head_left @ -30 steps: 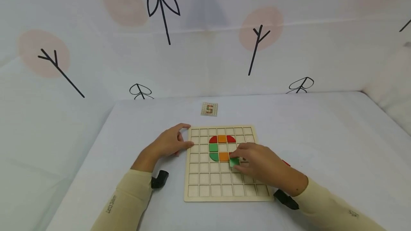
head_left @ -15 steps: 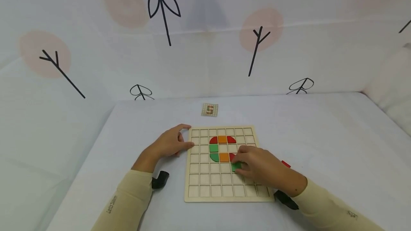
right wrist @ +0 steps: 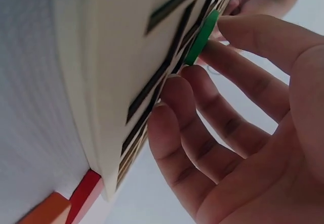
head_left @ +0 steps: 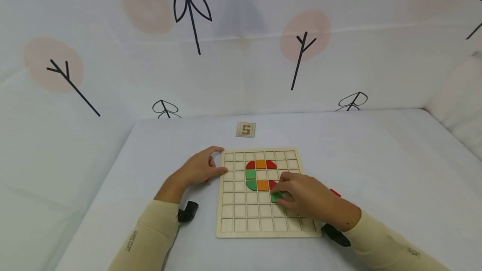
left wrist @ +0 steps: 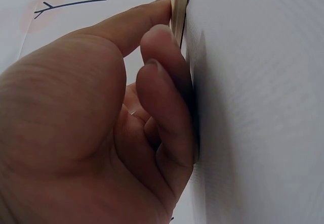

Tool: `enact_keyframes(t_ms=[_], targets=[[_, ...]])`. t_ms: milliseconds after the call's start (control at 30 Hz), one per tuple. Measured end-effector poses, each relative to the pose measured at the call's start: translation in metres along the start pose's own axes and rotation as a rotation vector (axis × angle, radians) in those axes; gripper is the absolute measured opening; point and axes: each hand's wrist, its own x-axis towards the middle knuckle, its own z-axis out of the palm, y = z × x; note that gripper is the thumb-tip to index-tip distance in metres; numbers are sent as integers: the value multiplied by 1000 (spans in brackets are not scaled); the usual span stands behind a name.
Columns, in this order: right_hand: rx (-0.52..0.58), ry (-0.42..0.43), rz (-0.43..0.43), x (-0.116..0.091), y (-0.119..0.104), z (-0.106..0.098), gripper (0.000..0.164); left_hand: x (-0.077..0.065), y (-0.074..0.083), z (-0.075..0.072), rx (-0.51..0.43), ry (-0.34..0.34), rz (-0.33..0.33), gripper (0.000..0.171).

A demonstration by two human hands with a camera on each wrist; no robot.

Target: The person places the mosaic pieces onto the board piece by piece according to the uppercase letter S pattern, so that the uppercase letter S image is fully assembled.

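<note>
A square wooden grid board (head_left: 248, 234) lies on the white table. My right hand (head_left: 306, 193) pinches a green square tile (head_left: 275, 197) between thumb and index finger, low over the cell below the red piece of the middle row. In the right wrist view the tile (right wrist: 203, 37) stands tilted against the grid, with the other fingertips close to the board. My left hand (head_left: 199, 165) rests at the board's left edge, thumb on the rim and index finger at the far corner. In the left wrist view its remaining fingers (left wrist: 164, 107) bend loosely beside the edge.
Set in the board are red quarter-round pieces (head_left: 271, 164), orange squares (head_left: 260, 164), a green square (head_left: 250, 174) and a green quarter-round (head_left: 251, 185). A small pattern card (head_left: 246, 129) lies beyond it. Red (right wrist: 85, 196) and orange (right wrist: 48, 211) pieces lie right of the board.
My right hand has brought the green tile slightly toward me, from the edge of the red piece down to the cell below it. The left hand stays at the board's edge.
</note>
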Motion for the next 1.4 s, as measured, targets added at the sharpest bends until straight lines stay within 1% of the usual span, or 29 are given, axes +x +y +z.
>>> enact_keyframes(t_ms=[167, 333, 500, 633, 733, 767, 833, 900, 1033, 1233, 1300, 1400], targets=[[25, -29, 3, 0, 0, -2, 19, 0, 2, 0, 1, -2, 0, 71], [48, -30, -3, 0, 1, -2, 22, 1, 1, -1, 0, -2, 4, 71], [41, -28, -5, 1, 1, 0, 23, 1, -1, -1, 9, -1, 3, 71], [22, -49, -12, 0, 3, -5, 24, 1, -1, 0, 10, -4, 0, 71], [10, -67, 41, -1, 7, -15, 26, 2, 0, -1, 4, -5, 3, 72], [5, -69, 71, -1, 9, -19, 26, 2, 1, -1, 5, -6, 3, 72], [7, -73, 127, -3, 15, -27, 23, 2, 1, 0, 5, -7, 4, 72], [18, -83, 161, -5, 23, -33, 19, 2, 1, 0, 7, -9, 3, 72], [82, -137, 195, -8, 40, -44, 15, 1, -1, 1, 9, -8, -3, 72], [190, -227, 302, -11, 58, -53, 15, 0, -1, -1, 4, 5, -5, 71], [200, -240, 311, -12, 61, -52, 13, -1, 0, -1, 6, 3, -1, 71], [204, -245, 289, -13, 65, -50, 10, -1, 0, -1, 6, -2, 1, 72]])
